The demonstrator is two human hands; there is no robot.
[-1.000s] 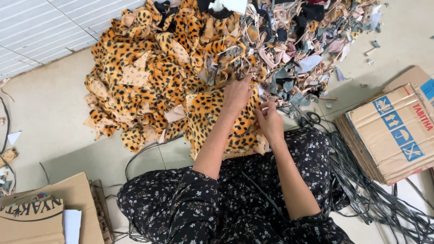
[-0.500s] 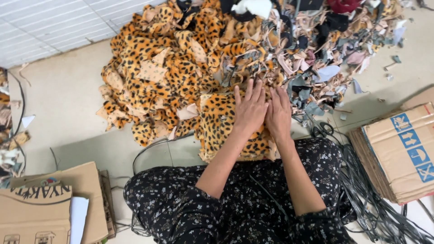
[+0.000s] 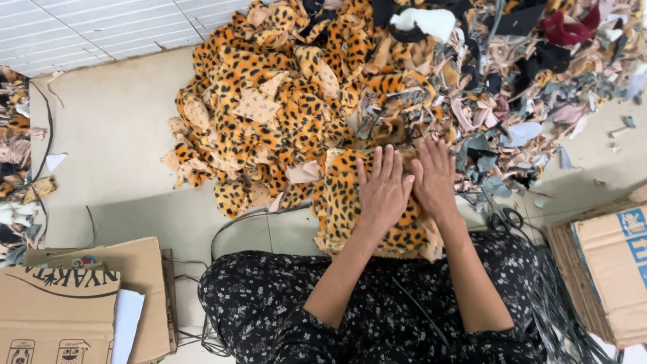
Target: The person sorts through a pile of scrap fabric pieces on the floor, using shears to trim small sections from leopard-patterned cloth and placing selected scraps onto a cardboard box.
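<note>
My left hand [image 3: 383, 192] and my right hand [image 3: 435, 176] lie flat, side by side, fingers spread, on a stack of leopard-print fabric pieces [image 3: 344, 209] in front of my lap. Neither hand grips anything. Beyond the stack spreads a big heap of leopard-print scraps [image 3: 269, 108]. To its right lies a mix of pink, grey and black scraps [image 3: 532, 101]. A pair of black scissors [image 3: 504, 219] lies on the floor just right of my right wrist. My lap is covered by a dark flowered garment [image 3: 377, 317].
Brown cardboard boxes stand at the lower left [image 3: 74, 296] and at the right edge [image 3: 606, 263]. Black straps or cords [image 3: 566, 317] trail over the floor at the lower right. More scraps [image 3: 17, 148] lie at the left edge. White ribbed panel [image 3: 101, 30] at the top left.
Both hands came back from the heap's edge and now press flat on the leopard stack. The view has shifted, so the pile sits further right.
</note>
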